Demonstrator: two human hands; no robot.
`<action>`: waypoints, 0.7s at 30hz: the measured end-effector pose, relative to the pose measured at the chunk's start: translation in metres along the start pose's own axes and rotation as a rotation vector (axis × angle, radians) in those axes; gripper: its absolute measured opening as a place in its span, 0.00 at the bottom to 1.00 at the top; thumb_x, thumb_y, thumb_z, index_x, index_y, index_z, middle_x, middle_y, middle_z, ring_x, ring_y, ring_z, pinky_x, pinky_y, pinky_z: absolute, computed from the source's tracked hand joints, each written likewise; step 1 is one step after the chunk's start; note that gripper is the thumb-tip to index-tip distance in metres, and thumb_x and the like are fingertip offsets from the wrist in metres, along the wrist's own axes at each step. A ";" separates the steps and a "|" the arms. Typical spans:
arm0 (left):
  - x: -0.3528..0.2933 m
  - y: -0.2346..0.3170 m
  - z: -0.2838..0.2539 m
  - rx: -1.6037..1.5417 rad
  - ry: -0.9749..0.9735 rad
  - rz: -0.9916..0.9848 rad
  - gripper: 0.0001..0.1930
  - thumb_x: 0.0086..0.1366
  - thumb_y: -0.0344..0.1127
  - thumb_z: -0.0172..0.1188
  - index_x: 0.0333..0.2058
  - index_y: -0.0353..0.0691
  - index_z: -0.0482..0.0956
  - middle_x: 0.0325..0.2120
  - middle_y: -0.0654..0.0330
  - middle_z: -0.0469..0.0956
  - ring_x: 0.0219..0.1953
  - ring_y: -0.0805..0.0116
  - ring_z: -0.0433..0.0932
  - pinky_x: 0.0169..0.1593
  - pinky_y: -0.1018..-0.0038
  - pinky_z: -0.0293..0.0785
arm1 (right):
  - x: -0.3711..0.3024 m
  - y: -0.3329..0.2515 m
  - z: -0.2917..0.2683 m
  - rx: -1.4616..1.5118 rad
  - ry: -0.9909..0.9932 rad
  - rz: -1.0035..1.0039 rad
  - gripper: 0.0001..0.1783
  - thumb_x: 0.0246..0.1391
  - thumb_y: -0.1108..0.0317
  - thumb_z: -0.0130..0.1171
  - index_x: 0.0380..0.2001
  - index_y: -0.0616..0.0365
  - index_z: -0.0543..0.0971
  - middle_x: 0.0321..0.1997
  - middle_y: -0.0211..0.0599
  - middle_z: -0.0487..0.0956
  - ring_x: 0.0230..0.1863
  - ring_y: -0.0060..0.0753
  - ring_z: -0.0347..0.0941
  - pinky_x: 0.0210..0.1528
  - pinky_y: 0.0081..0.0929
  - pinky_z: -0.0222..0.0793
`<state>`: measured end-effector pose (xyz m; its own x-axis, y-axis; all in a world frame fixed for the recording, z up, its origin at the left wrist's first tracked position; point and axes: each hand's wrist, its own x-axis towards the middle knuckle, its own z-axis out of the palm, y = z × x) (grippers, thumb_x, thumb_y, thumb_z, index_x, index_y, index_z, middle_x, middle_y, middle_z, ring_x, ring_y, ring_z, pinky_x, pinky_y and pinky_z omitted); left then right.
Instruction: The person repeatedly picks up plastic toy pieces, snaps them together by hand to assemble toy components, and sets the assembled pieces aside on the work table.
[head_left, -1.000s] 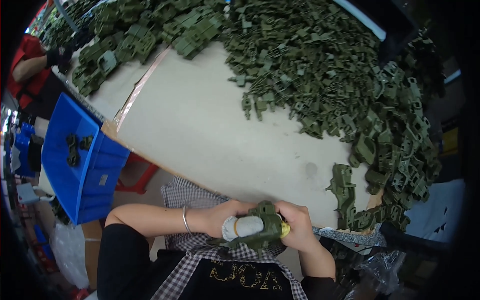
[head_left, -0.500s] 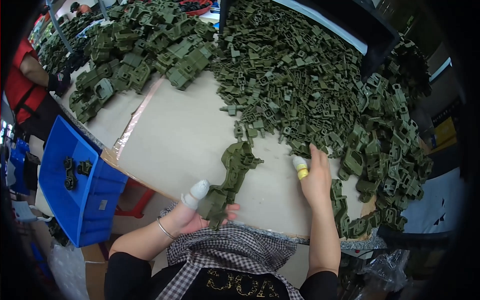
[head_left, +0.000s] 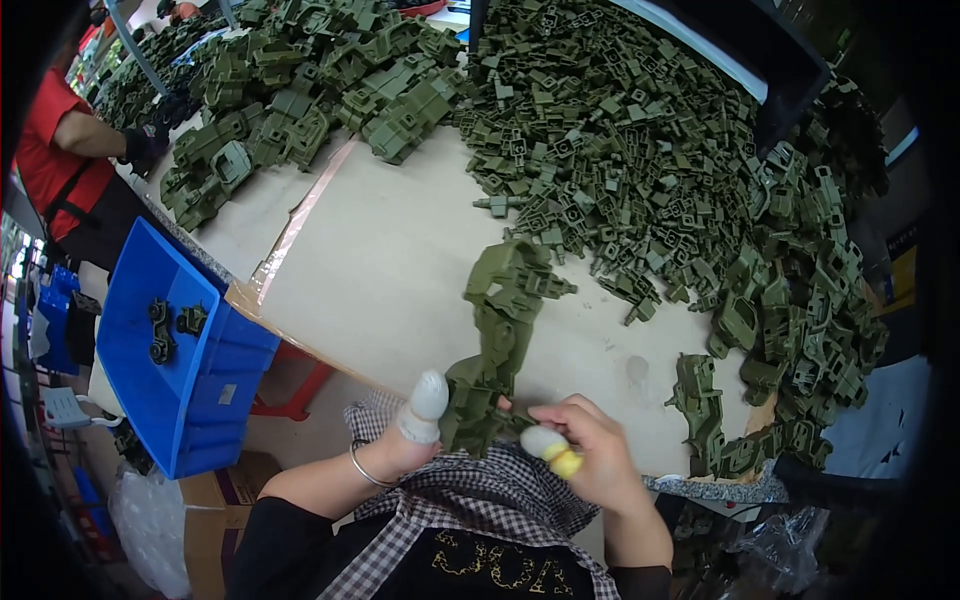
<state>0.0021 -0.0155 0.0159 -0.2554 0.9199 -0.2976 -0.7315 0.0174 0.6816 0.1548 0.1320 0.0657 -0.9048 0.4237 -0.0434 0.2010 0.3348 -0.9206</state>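
Observation:
A long olive-green molded plastic vehicle body (head_left: 502,335) stretches up from my left hand (head_left: 415,435), which grips its near end. That hand's thumb wears a white wrap, and its fingers are mostly behind the piece. My right hand (head_left: 595,455), its thumb wrapped in white and yellow, is closed in a pinch beside the same near end. What lies between its fingertips is too small to make out. A heap of small green plastic parts (head_left: 610,150) spreads beyond the body.
More green vehicle bodies lie piled at the far left (head_left: 290,90) and along the right (head_left: 800,290). A blue bin (head_left: 225,400) with a few dark pieces stands left of the table (head_left: 380,260). A person in red (head_left: 65,150) works at the far left.
My right hand has come back from the edge of the small-parts heap to the body's near end, its fingers now closed. The held body has shifted slightly in view.

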 end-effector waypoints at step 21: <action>0.016 0.003 0.035 0.914 -0.219 0.597 0.33 0.42 0.41 0.69 0.46 0.34 0.66 0.47 0.53 0.67 0.55 0.54 0.61 0.57 0.63 0.56 | -0.015 0.043 0.054 0.554 0.178 -0.083 0.18 0.47 0.74 0.57 0.43 0.63 0.67 0.40 0.36 0.72 0.41 0.27 0.71 0.41 0.23 0.70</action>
<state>0.0178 0.0128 0.0369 -0.2276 0.9248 0.3049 0.2356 -0.2515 0.9387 0.1565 0.0949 0.0059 -0.8226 0.5656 0.0588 -0.1367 -0.0964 -0.9859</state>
